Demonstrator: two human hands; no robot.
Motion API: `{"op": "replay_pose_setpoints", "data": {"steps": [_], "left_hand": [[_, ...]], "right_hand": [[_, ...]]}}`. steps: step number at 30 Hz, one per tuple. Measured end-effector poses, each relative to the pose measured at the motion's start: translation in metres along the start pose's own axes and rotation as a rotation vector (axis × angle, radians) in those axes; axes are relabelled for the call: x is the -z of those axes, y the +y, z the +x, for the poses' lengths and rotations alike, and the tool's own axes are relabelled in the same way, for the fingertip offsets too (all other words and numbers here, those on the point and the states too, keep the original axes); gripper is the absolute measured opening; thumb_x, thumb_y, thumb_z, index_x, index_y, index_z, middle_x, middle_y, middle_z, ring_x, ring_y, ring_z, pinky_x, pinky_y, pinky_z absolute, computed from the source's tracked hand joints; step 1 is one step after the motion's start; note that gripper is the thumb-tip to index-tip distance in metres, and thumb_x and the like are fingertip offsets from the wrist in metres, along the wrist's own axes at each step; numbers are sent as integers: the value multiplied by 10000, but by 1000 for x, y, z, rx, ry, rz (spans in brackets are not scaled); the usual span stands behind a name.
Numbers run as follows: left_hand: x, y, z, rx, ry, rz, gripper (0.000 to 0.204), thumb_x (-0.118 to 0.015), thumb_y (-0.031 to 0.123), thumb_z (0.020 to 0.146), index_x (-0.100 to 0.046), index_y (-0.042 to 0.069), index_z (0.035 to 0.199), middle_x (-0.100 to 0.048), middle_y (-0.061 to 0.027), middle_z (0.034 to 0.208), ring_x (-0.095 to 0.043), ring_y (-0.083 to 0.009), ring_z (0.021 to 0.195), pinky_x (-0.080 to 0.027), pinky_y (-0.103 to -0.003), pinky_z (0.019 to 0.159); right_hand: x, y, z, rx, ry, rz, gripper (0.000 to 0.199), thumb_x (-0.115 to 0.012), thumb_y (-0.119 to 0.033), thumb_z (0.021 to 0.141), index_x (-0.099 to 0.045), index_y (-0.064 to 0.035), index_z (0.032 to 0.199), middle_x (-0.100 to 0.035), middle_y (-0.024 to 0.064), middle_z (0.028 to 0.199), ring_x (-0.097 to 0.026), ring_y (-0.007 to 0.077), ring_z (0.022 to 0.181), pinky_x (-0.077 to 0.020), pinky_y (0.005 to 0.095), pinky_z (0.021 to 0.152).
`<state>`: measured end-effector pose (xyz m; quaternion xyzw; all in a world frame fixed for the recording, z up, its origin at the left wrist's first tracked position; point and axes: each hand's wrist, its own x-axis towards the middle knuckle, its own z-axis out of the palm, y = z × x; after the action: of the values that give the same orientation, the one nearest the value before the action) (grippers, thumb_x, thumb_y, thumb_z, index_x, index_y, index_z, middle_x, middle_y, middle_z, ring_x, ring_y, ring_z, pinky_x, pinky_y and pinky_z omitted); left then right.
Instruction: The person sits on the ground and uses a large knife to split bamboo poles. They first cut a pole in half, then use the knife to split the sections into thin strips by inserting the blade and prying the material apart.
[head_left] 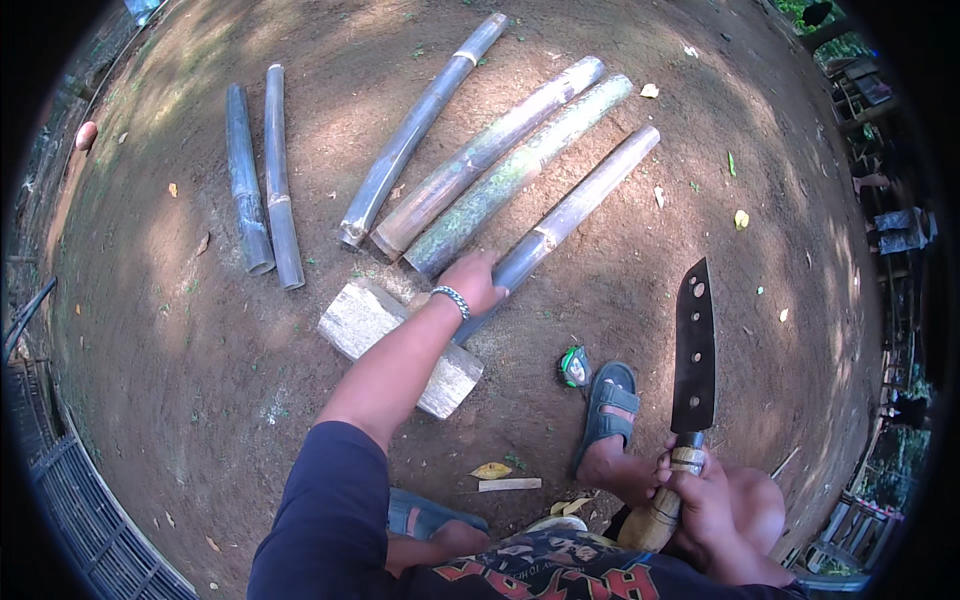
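Note:
My left hand (474, 284), with a chain bracelet at its wrist, is closed round a dark bamboo pole (562, 222). The pole's near end lies over a pale squared wood block (365, 320) on the ground; my forearm hides part of both. In my right hand (697, 492) is the wooden handle of a large knife. The knife's dark broad blade (695, 350) points up and away, with several holes along it. Just left of the held pole lie a greenish bamboo pole (525, 172), a brownish one (490, 155) and a dark one (425, 125).
Two thinner bamboo poles (281, 190) lie farther left. A green and black tape measure (575, 367) sits beside my sandalled foot (608, 410). Nearer me are a small wood strip (510, 484) and dry leaves. A slatted bamboo structure (95, 510) stands at the left edge.

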<state>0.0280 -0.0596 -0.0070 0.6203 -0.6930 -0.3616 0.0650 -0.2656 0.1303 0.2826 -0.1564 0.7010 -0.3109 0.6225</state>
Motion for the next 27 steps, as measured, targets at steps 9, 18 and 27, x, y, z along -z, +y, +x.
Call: {"op": "replay_pose_setpoints", "data": {"steps": [9,18,27], "left_hand": [[-28,36,2,201,-98,0,753,-772,221,742,-442,-31,1370,-610,-222,1225,-634,-366,1119,-508,-417,989],[18,68,-94,104,-512,-1296,580,-713,122,827,-452,-22,1324,-645,-133,1051,-702,-205,871,-593,-372,767],[139,114,-333,-16,-226,-878,1116,-881,285,671,-264,-22,1549,-446,-114,1476,-419,-194,1342,-306,-333,1144]], "right_hand": [[15,-5,8,-38,-44,14,403,-650,67,821,-500,-39,1179,-602,55,910,-626,186,750,-528,326,707],[10,-27,-6,-61,-339,19,393,-621,76,833,-490,-31,1188,-585,64,912,-612,157,748,-520,312,704],[9,-29,-67,158,-612,158,392,-644,33,857,-494,-61,1207,-576,37,928,-613,154,785,-538,316,719]]}}
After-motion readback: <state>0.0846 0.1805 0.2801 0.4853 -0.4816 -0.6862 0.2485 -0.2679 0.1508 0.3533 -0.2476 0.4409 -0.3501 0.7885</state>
